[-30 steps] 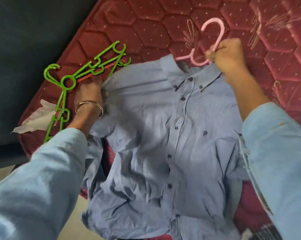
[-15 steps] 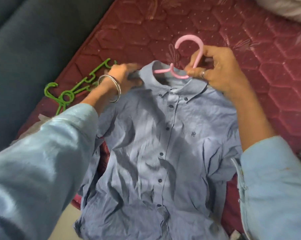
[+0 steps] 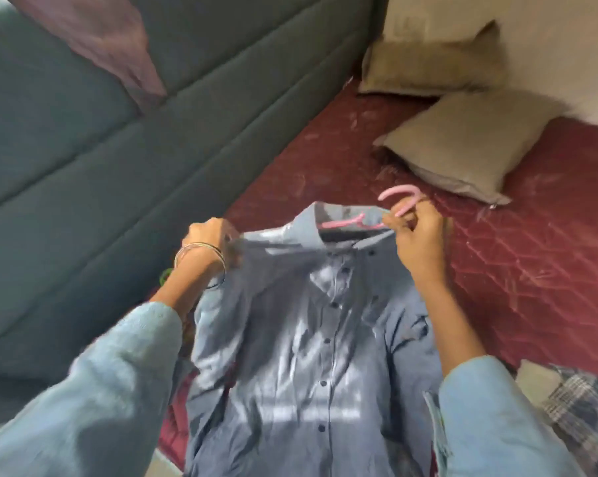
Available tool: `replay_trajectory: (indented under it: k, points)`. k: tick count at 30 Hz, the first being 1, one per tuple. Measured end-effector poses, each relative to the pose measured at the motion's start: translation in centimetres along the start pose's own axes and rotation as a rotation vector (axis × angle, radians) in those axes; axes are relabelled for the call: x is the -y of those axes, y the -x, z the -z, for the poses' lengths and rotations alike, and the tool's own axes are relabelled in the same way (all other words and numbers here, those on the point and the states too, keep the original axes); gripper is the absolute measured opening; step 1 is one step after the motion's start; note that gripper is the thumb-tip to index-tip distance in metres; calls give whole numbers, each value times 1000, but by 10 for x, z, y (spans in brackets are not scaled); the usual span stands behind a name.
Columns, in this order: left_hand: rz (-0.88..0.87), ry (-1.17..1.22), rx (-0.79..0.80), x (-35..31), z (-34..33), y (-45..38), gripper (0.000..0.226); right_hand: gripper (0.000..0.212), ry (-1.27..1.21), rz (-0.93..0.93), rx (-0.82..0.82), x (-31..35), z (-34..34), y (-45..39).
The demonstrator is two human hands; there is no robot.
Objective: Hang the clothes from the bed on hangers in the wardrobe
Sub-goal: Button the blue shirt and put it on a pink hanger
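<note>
Over the maroon mattress [image 3: 497, 287], the right hand [image 3: 416, 235] pinches the pink hanger [image 3: 352, 222] by its hook while the left hand [image 3: 210, 241] grips the blue shirt [image 3: 308, 356] at its shoulder, the hanger's bar running crosswise inside the collar between them.

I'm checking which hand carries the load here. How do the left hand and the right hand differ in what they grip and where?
The left hand pinches the blue shirt at its shoulder; the right hand grips the pink hanger by its hook, beside the collar. The left wrist wears bangles; the right shows none. The left hand sits lower and nearer the sofa. Both have curled fingers and pale blue sleeves.
</note>
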State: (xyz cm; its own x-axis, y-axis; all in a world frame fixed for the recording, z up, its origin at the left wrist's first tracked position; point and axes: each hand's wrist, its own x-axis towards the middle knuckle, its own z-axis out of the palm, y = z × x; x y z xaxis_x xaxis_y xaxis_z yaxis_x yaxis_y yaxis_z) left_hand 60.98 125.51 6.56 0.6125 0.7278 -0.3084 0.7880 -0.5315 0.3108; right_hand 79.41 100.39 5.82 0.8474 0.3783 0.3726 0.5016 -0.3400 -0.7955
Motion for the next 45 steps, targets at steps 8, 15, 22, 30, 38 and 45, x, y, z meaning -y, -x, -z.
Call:
replay_trajectory:
  k: [8,15,22,30,38,45]
  points:
    - [-528,326,140,-58,127,97,63,16,8,151,7,142,64,-17]
    - [-697,458,-412,-86,162,160,24,15,51,132,-14,211,114,-22]
    - [-730,616,-667,-104,186,201,27,16,319,373,292,300,166,-23]
    - [-793,539,-657,-119,214,229,14,20,242,380,255,335,191,-22]
    - [-561,-6,-508,-100,216,225,34,19,213,321,235,335,213,-27]
    - [-348,-104,-462,-52,237,207,46,19,24,179,158,319,233,-36]
